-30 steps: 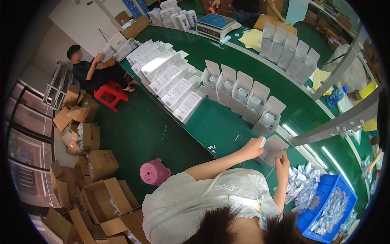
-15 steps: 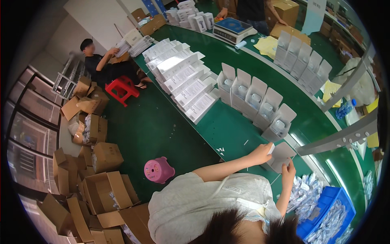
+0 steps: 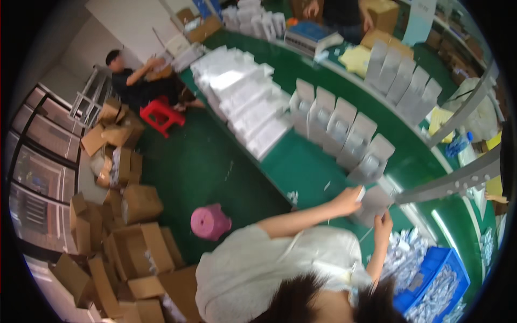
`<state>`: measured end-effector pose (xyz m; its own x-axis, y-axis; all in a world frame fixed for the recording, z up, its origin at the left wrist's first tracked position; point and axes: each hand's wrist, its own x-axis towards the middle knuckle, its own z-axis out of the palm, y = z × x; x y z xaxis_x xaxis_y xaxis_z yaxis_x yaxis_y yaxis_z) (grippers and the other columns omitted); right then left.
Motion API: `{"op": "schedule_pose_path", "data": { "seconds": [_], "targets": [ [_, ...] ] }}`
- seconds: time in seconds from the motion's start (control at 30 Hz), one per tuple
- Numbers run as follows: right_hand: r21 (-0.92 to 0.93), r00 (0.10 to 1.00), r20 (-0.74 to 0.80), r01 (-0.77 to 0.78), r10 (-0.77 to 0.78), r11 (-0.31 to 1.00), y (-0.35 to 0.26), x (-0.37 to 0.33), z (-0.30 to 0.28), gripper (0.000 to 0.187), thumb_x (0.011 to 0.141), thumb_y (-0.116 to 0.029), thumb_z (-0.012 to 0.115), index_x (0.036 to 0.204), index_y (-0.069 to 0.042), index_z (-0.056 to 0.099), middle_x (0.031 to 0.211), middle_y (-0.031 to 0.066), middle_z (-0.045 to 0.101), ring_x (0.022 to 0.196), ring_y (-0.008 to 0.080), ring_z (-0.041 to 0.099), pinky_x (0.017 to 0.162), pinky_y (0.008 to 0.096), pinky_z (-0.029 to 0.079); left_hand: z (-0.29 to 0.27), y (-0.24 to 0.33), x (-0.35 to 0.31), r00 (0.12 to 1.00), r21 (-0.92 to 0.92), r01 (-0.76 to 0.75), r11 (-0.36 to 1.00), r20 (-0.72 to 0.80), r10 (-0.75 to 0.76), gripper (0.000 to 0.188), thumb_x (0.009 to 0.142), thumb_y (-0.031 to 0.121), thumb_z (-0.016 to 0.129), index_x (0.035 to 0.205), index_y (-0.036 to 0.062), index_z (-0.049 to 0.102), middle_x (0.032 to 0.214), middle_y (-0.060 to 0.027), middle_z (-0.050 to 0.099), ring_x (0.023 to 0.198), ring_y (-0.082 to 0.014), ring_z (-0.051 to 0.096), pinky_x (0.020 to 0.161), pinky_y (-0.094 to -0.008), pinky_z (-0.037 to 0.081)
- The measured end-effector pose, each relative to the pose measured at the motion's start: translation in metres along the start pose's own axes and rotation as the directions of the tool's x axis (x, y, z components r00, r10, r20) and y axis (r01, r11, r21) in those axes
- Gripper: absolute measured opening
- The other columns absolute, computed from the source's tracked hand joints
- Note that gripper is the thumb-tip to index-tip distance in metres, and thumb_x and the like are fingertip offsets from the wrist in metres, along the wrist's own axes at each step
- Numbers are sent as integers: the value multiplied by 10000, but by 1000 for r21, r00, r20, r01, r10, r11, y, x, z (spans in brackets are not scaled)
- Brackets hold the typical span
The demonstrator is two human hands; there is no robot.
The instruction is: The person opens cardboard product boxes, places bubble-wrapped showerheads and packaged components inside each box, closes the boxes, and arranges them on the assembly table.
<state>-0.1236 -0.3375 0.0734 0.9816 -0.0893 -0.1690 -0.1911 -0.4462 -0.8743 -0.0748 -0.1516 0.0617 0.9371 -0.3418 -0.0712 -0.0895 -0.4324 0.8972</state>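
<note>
Between my hands at the green table is an open white box (image 3: 374, 205), its pale inner panel showing. On its left edge my left hand (image 3: 347, 202) is closed, with a small white flap standing by the fingertips. My right hand (image 3: 383, 228) grips the box's near right side, fingers bent. What lies inside the box cannot be made out. Just beyond stands a row of several open white boxes (image 3: 371, 164) with raised lids and pale contents. Close to my right forearm lies a heap of small wrapped packets (image 3: 401, 253).
Packets also fill a blue bin (image 3: 417, 293) at the lower right. Flattened white cartons (image 3: 245, 107) lie stacked at the table's left edge. A grey metal post (image 3: 458, 180) slants past the right hand. A pink stool (image 3: 210, 222) and cardboard boxes (image 3: 142, 253) stand on the floor.
The whole view is blurrier. My hands and the box stay in nearly the same place. The seated person's arms and the hands of the person across the table have shifted slightly.
</note>
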Motion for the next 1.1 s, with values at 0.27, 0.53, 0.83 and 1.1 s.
{"op": "schedule_pose_path", "data": {
  "seconds": [0.27, 0.53, 0.83, 1.1],
  "targets": [
    [39, 998, -55, -12, 14, 999, 18, -24, 7, 426, 746, -101, 514, 1142, 53, 484, 795, 127, 584, 680, 182, 528, 645, 303, 434, 3, 6, -25, 998, -16, -61, 998, 12, 61, 362, 709, 76, 564, 1028, -18, 422, 924, -270, 551, 884, -435, 531, 739, -459, 442],
    [-31, 993, -106, 54, -57, 998, -7, 5, 7, 358, 763, -86, 481, 1101, 28, 510, 710, 83, 551, 601, 106, 482, 552, 241, 403, -20, 7, 7, 996, -48, -25, 999, 79, 28, 370, 743, 168, 614, 1028, -9, 459, 940, -225, 573, 858, -404, 555, 743, -442, 449],
    [-14, 981, -142, 134, -135, 991, 3, -2, 6, 370, 765, -100, 488, 1112, 26, 504, 680, 93, 551, 602, 125, 493, 564, 265, 406, -119, 137, -5, 906, 115, -388, 915, -136, 401, 452, 707, 158, 687, 1091, 13, 499, 1022, -137, 569, 865, -249, 581, 703, -329, 475],
    [-28, 995, -82, 61, -63, 998, 2, 4, 8, 383, 770, -108, 493, 1133, 15, 499, 681, 83, 540, 610, 118, 474, 567, 262, 399, -230, 233, -20, 159, 414, -880, 235, -210, 965, 541, 719, 137, 631, 1199, 56, 395, 1228, -191, 413, 1097, -363, 429, 810, -502, 440]
  ]
}}
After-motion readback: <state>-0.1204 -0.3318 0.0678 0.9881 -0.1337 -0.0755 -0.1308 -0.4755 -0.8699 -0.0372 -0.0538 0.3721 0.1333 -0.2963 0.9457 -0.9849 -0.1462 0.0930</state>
